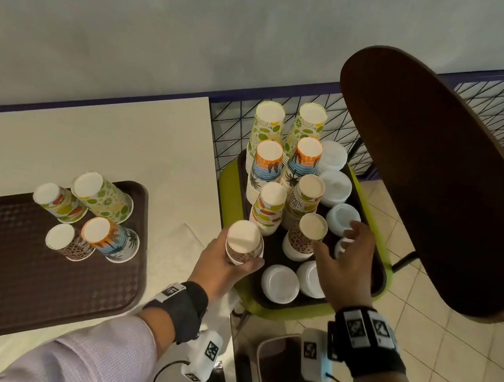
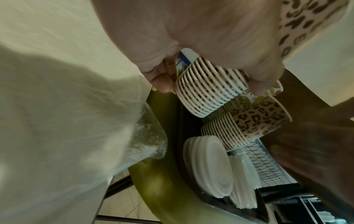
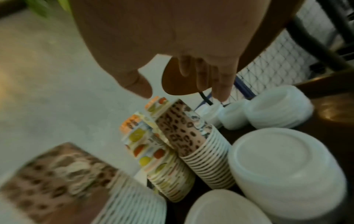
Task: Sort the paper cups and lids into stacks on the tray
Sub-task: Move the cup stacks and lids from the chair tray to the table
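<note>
My left hand (image 1: 232, 264) grips a stack of leopard-print paper cups (image 1: 243, 241), upside down, at the left edge of the dark tray (image 1: 273, 252) on the green chair; in the left wrist view the fingers (image 2: 162, 80) wrap the stack's rims (image 2: 208, 91). My right hand (image 1: 345, 255) hovers with spread fingers and holds nothing, between a second leopard stack (image 1: 307, 234) and white lid stacks (image 1: 342, 218). The right wrist view shows its fingers (image 3: 220, 84) above that leopard stack (image 3: 193, 139). The brown tray (image 1: 22, 272) on the table holds several upside-down cup stacks (image 1: 99, 195).
Tall fruit- and palm-print cup stacks (image 1: 305, 156) crowd the back of the chair tray, with lid piles (image 1: 279, 283) at its front and right. A brown chair back (image 1: 439, 184) looms to the right. A wire fence (image 1: 236, 130) stands behind, and the white table (image 1: 90, 135) lies on the left.
</note>
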Demonstrator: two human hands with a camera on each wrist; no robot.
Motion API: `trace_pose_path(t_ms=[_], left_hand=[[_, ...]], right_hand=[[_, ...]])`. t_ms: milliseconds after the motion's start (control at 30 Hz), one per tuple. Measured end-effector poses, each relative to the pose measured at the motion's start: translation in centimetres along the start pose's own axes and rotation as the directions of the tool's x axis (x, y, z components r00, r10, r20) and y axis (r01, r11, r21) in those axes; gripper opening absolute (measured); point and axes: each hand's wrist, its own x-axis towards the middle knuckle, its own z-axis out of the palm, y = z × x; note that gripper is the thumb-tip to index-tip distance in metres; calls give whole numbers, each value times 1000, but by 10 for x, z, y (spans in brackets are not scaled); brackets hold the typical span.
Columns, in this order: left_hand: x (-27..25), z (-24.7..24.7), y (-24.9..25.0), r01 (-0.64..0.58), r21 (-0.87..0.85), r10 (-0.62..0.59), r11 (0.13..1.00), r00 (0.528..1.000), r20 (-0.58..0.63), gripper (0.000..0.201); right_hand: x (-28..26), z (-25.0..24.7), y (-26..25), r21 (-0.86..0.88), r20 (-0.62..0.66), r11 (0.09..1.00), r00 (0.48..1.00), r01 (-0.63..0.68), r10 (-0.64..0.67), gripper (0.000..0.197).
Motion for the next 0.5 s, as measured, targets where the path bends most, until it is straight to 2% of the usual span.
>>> trace_pose_path(t_ms=[67,133,200,267,400,500], left_hand=[[-2,0,4,37,-76,-37,996,999,4,77],[-4,-1,4,62,-116,-61,991,998,13,84],[-6,-2,4,99,-146,-96,984,995,27,82],[-8,-4,3,125,-150,-121,981,992,31,76],[-12,-9,1,152,-141,-149,978,988,31,69],[-13,-12,-3,160,-132,-159,978,987,18,70]], right_hand=[[17,10,11,-36,164,994,981,-102,106,85],[27,22,16,16,254,990,958,-138,130,88],[32,31,18,58,257,988,959,-141,122,75],[34,37,20,13,268,991,955,-135,127,68],[38,43,30,-94,332,986,930,-136,160,86],[39,47,33,-143,322,984,936,-104,146,88]])
